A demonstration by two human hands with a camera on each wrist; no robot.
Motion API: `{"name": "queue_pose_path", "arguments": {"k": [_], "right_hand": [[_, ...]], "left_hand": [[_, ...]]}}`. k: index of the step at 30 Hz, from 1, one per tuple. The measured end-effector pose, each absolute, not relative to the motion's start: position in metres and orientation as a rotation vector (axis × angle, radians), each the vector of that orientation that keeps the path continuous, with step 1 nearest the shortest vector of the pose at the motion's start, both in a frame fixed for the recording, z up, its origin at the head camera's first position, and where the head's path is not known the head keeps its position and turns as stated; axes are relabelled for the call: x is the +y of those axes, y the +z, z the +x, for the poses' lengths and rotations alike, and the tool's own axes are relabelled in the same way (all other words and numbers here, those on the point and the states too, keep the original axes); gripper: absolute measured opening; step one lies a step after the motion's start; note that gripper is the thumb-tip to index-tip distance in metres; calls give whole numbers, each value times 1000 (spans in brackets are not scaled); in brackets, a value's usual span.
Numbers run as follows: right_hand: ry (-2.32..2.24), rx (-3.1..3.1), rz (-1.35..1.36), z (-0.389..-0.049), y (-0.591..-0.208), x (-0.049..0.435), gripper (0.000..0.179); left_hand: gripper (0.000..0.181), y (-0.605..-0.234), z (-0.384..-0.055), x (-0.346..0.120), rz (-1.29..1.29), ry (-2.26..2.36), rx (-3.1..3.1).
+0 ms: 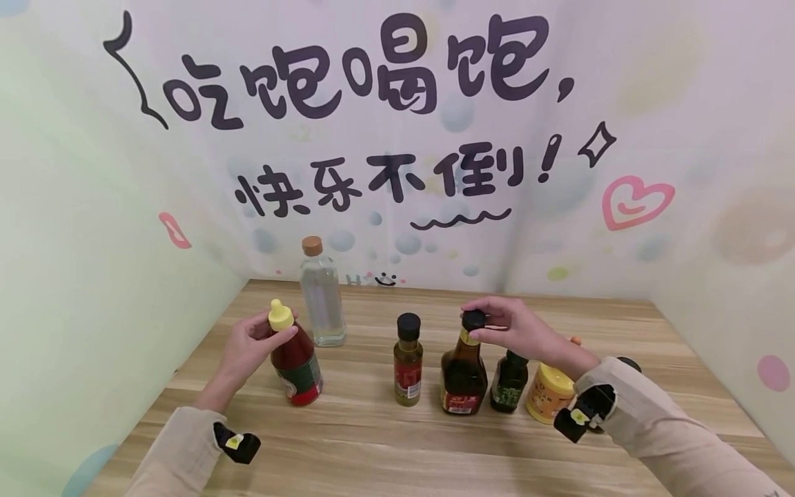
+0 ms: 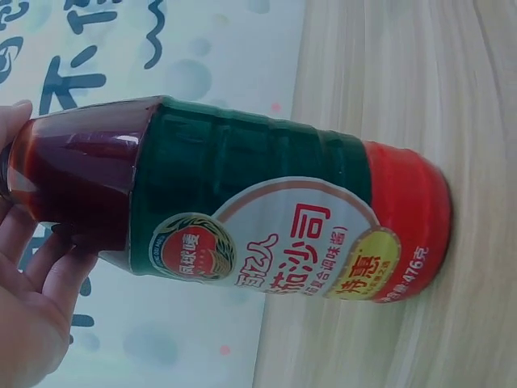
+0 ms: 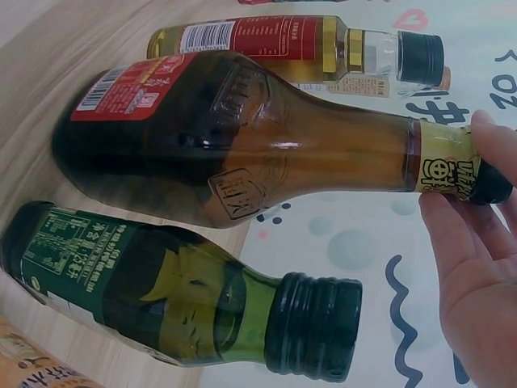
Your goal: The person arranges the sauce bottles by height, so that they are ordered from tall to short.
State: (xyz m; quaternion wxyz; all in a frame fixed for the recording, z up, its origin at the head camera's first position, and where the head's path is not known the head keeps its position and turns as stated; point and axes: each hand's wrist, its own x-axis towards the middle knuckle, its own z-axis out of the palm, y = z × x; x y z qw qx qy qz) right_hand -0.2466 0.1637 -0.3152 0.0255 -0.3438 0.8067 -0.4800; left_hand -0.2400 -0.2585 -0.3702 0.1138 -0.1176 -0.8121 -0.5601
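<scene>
At the left of the head view, my left hand (image 1: 245, 348) grips the upper part of a ketchup bottle (image 1: 297, 366) just below its yellow nozzle cap. A green and red label wraps this bottle (image 2: 258, 194) in the left wrist view, and its base touches the table. My right hand (image 1: 522, 331) pinches the neck, under the black cap, of a dark brown sauce bottle (image 1: 464, 373), likely soy sauce. From the right wrist, fingers (image 3: 452, 234) show on the yellow neck band. The small green bottle (image 3: 170, 287) stands close beside it.
A tall clear bottle (image 1: 323, 304) with a brown cap stands behind the ketchup. Between the hands is a red-labelled bottle (image 1: 408, 376) with a black cap. A yellow tub (image 1: 549, 393) sits under the right forearm, partly hidden. A printed cloth (image 1: 385, 138) hangs behind the wooden table (image 1: 373, 449).
</scene>
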Motion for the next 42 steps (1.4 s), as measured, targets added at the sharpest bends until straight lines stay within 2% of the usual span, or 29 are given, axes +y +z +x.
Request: {"name": "queue_pose_path", "arguments": {"k": [5,7,14,19,31,42], "right_hand": [[-1487,2493,-1064,-246,-315,164,38],[-1490,2493,-1065,-246,-316,165,38],[-1502,2488,-1095,-247,-318,167,38],[-1502,2492,-1091,-247,-320,167,37],[-1481,2520,-1070,-247,-320,166,39],[-1471,2521,-1043,-247,-318,165,40]], "left_hand": [[37,-416,-281,-282,-411,-1690,-2296],[37,-418,-290,-283,-398,-1670,-2310],[41,-345,-252,-236,-413,-1659,-2359],[43,-317,-242,-211,-384,-1648,-2420],[38,-312,-264,-179,-490,-1677,-2389],[43,-313,-287,-151,-487,-1658,-2419]]}}
